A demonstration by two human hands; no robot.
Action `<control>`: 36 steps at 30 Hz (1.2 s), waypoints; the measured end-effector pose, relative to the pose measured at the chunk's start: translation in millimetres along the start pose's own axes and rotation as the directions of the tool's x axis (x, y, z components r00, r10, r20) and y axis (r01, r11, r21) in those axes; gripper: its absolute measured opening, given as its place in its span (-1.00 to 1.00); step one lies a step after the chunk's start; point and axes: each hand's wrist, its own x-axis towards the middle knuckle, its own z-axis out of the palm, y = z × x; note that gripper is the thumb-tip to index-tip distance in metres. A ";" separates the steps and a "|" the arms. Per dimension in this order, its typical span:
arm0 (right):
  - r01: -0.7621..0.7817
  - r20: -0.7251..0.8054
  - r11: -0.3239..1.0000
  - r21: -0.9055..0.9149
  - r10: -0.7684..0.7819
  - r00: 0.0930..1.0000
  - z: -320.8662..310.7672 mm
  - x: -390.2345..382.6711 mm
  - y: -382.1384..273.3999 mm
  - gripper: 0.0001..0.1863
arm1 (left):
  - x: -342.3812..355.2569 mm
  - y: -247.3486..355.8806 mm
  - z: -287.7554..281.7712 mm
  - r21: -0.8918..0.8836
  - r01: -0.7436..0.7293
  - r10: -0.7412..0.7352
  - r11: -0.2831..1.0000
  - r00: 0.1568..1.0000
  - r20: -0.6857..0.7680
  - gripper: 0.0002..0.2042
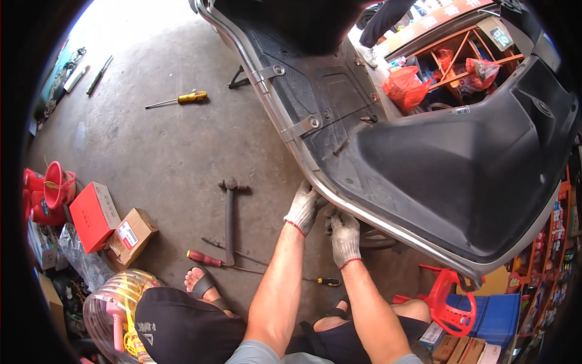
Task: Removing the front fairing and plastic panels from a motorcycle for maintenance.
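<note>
A scooter's black plastic footboard and front panel [442, 164] take up the upper right, edged by a bent silver metal tube rail [357, 209]. Both my hands wear pale knitted gloves with red cuffs. Against the underside of the rail, my left hand [303, 209] is closed, its fingertips partly hidden by the tube. Just right of it and lower, my right hand [344, 238] has its fingers curled together beneath the rail. Whatever lies between the fingers of either hand is shadowed and cannot be made out. Metal brackets [300, 127] join the rail to the footboard.
On the concrete floor lie a hammer [230, 218], a red-handled screwdriver [204, 259] and two yellow-handled screwdrivers [192, 97] [329, 281]. Boxes [94, 215] and red buckets [59, 182] stand at left. A red plastic chair [448, 300] is at lower right. Someone's leg shows at the top.
</note>
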 end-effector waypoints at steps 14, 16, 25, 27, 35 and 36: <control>-0.240 0.102 0.950 0.198 0.223 0.969 15.1 -11.3 -22.0 -0.86 | 1.3 8.6 -8.0 0.135 0.030 -0.036 0.990 0.998 0.047 -0.46; -0.322 0.145 0.858 0.400 0.287 0.947 17.4 -15.2 -27.9 -0.86 | 1.6 12.1 -6.7 0.180 0.053 -0.066 0.982 0.995 0.070 -0.47; -0.521 0.363 0.628 0.578 0.374 0.853 13.5 -18.6 -39.1 -0.85 | -0.6 14.3 -4.8 0.069 0.065 -0.070 0.995 0.995 0.066 -0.66; -0.468 0.276 0.746 0.474 0.379 0.883 16.4 -17.3 -38.7 -0.85 | -0.2 14.3 -8.2 0.083 0.045 -0.049 0.996 0.997 0.053 -0.64; -0.345 0.255 0.895 0.281 0.277 0.926 -2.5 -7.0 -43.2 -0.90 | -3.0 14.5 -6.0 0.118 0.014 -0.020 0.993 0.999 0.049 -0.51; -0.436 0.271 0.860 0.264 0.368 0.890 -8.2 -4.6 -51.6 -0.88 | -2.0 12.6 -3.8 0.099 0.009 -0.014 0.995 0.998 0.056 -0.47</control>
